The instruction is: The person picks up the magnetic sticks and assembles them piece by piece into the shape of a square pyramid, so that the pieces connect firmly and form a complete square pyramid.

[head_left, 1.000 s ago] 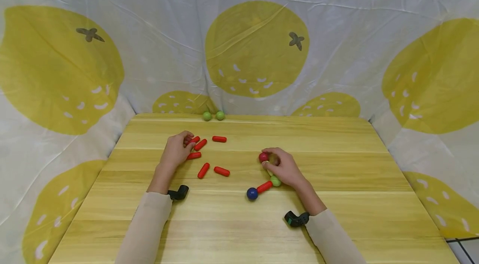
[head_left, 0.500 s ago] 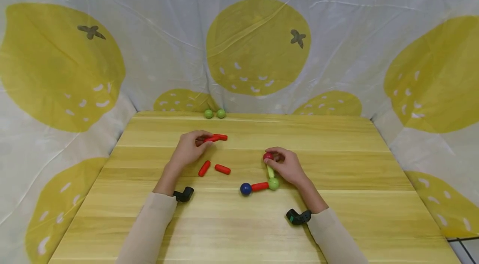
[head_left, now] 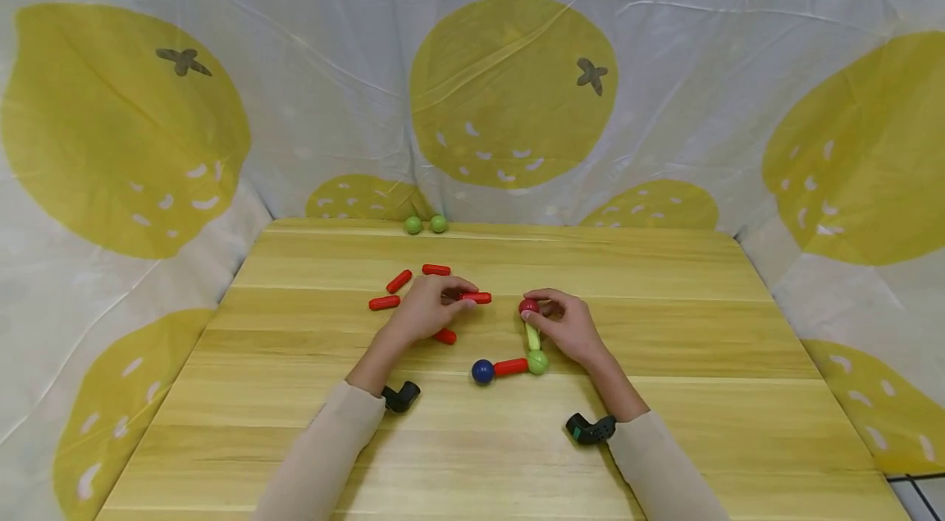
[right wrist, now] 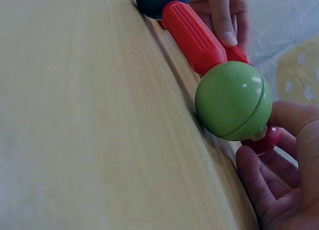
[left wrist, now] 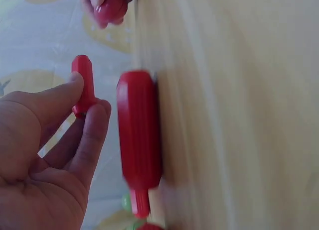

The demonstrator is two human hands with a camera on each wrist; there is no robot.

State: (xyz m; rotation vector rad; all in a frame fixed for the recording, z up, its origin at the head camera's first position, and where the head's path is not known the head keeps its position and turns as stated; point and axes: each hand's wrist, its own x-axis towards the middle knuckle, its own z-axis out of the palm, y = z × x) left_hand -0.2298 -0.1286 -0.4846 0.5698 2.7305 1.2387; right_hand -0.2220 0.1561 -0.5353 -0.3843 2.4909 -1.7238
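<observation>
My left hand point(head_left: 426, 309) pinches a red rod point(head_left: 478, 298) between thumb and fingers, its free end pointing right. In the left wrist view the same red rod point(left wrist: 84, 83) stands up from the fingertips. My right hand point(head_left: 572, 328) grips a red ball point(head_left: 528, 307) at the top of a joined chain. From that ball a pale yellow-green rod point(head_left: 533, 337) runs down to a green ball point(head_left: 537, 362). A red connecting rod point(head_left: 510, 367) links the green ball to a blue ball point(head_left: 483, 372). The right wrist view shows the green ball point(right wrist: 233, 100) large in front of the hand.
Several loose red rods point(head_left: 385, 303) lie around the left hand on the wooden table point(head_left: 472, 455), one partly hidden under it. Two green balls point(head_left: 426, 224) sit at the far edge, before a lemon-print cloth point(head_left: 664, 111).
My left hand has picked a red rod from the group and carried it right, toward the red ball. The blue-ball end of the chain has swung slightly left; my right hand stays nearly in place.
</observation>
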